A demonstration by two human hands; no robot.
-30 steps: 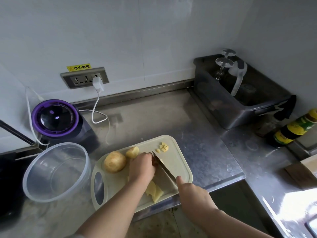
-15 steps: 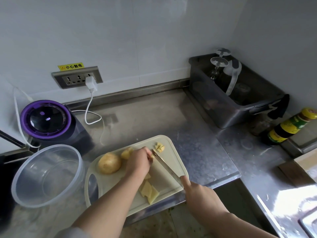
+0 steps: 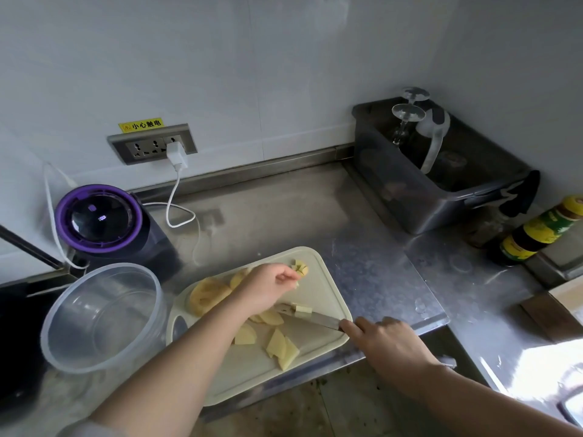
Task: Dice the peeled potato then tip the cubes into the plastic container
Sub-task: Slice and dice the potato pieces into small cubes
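Plainly the dicing is only part done. The potato slices [image 3: 277, 345] lie flat on the cutting board [image 3: 325, 288], between the two hands and on the body side of the knife [image 3: 318, 318]. One cut strip [image 3: 303, 310] rides on the blade. The right hand [image 3: 388, 345] is wrapped round the knife's handle, forefinger reaching onto the blade. From that grip the blade's long axis runs leftward and slightly away, and its tip disappears under the left wrist. The left hand [image 3: 268, 287] has its fingers curled in and appears to pinch a small piece [image 3: 296, 284] at the tips, though it is too small to be sure. Just beyond those fingertips sits the little heap of cubes [image 3: 299, 268]. A blurred uncut potato [image 3: 206, 294] lies just left of the left wrist. Outward again, past the board's left end, stands the plastic container [image 3: 50, 323], holding no cubes. It is nearer the left hand and well apart from the right. The next cuts likely need the blade drawn back toward the slices and the left hand brought back to steady them.
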